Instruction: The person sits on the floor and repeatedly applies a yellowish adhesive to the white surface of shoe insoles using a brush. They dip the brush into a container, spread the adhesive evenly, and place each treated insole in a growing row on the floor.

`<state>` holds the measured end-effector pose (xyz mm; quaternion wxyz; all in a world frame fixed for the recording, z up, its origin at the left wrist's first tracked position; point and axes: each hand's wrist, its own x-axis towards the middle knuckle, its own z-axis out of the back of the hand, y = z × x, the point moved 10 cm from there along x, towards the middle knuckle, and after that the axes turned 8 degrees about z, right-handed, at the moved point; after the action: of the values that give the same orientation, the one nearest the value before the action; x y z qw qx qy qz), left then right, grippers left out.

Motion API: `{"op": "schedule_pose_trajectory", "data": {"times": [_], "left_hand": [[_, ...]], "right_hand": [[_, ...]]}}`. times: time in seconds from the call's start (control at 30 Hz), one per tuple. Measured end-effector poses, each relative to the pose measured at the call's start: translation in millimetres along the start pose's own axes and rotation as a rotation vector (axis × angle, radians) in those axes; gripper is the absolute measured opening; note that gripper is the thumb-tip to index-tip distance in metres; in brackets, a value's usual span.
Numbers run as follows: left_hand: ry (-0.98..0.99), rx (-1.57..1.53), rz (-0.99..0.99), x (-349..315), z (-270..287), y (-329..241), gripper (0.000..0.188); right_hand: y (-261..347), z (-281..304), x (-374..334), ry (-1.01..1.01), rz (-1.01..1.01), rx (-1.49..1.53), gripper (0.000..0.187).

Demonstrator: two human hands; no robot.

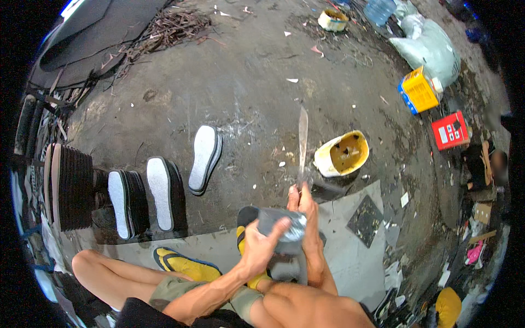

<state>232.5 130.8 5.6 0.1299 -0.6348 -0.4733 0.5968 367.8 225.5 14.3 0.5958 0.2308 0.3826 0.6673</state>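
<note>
Left hand [259,244] gripping a blurred grey block [295,227], my right hand [306,206] clamped the knife [303,136] blade-far, likely for safety.

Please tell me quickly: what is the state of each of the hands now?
Left hand: closed, holding a blurred grey piece.
Right hand: closed, holding a long-bladed knife.

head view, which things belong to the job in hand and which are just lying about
Seemingly in the job: long blade in the right hand; blurred grey piece in the left hand; probably white-topped soles; possibly yellow-lined container.

Seemingly just lying about: yellow jug; red box; pale sack; clear bottle.
</note>
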Motion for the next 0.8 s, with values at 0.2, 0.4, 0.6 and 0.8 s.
{"op": "schedule_pose_trajectory", "data": {"times": [0.2,0.4,0.6,0.8], "left_hand": [[-0.145,-0.192,0.003,40.9,68.4,9.3,0.042],[-0.152,-0.363,-0.056,56.5,91.5,-9.5,0.03],[-0.132,-0.303,0.043,61.2,67.7,34.3,0.04],[0.136,-0.16,0.145,49.2,-23.9,76.2,0.049]], "right_hand": [[-71.8,13.1,-78.4,0.001,0.047,-0.189,0.032],[-236.7,103.8,-214.7,-0.162,-0.263,-0.41,0.05],[-207.1,112.6,-206.5,-0.23,-0.141,-0.435,0.067],[-92.2,6.9,-49.4,-0.028,-0.126,0.663,0.054]]}}
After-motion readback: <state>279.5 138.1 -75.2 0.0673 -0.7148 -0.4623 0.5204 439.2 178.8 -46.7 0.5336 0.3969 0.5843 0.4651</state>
